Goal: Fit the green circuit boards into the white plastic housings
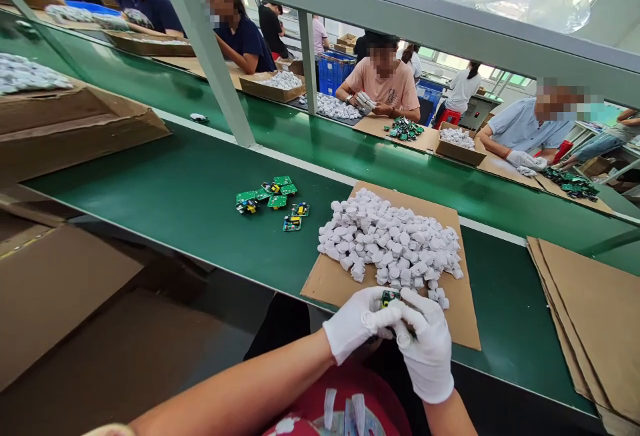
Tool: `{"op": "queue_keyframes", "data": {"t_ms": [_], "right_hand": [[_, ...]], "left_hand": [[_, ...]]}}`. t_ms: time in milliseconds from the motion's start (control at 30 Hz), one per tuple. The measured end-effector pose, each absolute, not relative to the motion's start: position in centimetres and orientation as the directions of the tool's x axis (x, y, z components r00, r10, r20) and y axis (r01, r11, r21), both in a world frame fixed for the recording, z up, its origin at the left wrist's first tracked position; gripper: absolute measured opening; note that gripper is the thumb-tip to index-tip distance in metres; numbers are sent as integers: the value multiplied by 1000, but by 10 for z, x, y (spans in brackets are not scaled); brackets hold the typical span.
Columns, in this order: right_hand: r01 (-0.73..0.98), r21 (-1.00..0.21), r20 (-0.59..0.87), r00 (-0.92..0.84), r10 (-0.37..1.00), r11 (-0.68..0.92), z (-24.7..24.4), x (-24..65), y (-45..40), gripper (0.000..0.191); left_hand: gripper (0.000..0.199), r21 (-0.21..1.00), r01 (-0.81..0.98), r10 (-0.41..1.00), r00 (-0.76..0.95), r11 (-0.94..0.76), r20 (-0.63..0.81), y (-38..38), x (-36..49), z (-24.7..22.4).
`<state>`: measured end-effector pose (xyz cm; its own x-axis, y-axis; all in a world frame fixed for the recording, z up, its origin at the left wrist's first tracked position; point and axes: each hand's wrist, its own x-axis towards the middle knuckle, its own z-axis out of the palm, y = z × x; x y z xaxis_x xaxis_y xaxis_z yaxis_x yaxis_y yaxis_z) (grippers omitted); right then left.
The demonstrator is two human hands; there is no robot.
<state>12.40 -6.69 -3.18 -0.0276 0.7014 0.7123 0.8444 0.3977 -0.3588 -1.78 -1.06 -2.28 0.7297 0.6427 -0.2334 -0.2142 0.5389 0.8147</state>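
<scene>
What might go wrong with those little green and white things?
The small green board held between the gloved left hand and right hand might slip and drop. The hands could bump the white pile and scatter it. Some loose boards lie bunched together, so they might scratch each other.

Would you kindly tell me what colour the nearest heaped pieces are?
The pieces are white; the head view shows them best.

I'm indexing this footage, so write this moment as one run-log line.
left hand and right hand: circuit board held between | white parts: piled on cardboard sheet | loose boards: on green bench
</scene>
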Motion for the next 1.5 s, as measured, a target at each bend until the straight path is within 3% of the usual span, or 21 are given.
{"op": "queue_keyframes", "data": {"t_ms": [67, 133, 233, 333, 433, 567, 733, 867, 1000, 1067, 1167, 1333, 1500], "right_hand": [[819, -412, 678, -18, 735, 400, -31, 123, -68, 18], [728, -569, 578, 25, 815, 381, -32, 123, -70, 21], [447, -851, 374, 142, 917, 278, -38, 124, -73, 36], [213, -955, 249, 207, 946, 205, -43, 122, -73, 50], [248, -964, 151, 211, 966, 97, -45, 119, -71, 56], [314, -949, 39, 212, 976, -30, -45, 118, -71, 46], [378, -926, 86, 207, 975, 2, -47, 119, -71, 46], [286, -957, 109, 178, 978, 55, -41, 120, -68, 44], [305, -952, 76, 194, 978, 13, -35, 121, -66, 42], [267, -963, 71, 136, 988, 32, -34, 123, -65, 49], [236, -972, 37, 108, 993, 11, -31, 124, -64, 58], [188, -980, -37, 161, 986, -68, -20, 121, -64, 43], [188, -980, -23, 189, 982, -59, -9, 115, -66, 45]], "left_hand": [[44, 832, -212, 632, 749, 513, -199, -12, -16, -23], [42, 821, -200, 628, 745, 534, -227, -12, -16, -22], [40, 812, -179, 648, 704, 556, -289, -11, -17, -18], [38, 833, -170, 678, 675, 527, -291, -11, -16, -14], [34, 795, -211, 646, 713, 568, -273, -12, -14, -13], [36, 720, -277, 610, 752, 636, -250, -14, -14, -17], [24, 812, -197, 659, 701, 549, -275, -15, -14, -16], [27, 835, -156, 662, 692, 527, -288, -16, -16, -13], [30, 860, -145, 653, 715, 489, -250, -15, -18, -12], [29, 858, -158, 660, 710, 488, -245, -14, -19, -12], [34, 795, -197, 626, 731, 574, -271, -12, -21, -12], [35, 578, -298, 536, 790, 760, -297, -13, -23, -15], [37, 506, -340, 514, 818, 793, -256, -18, -24, -14]]}}
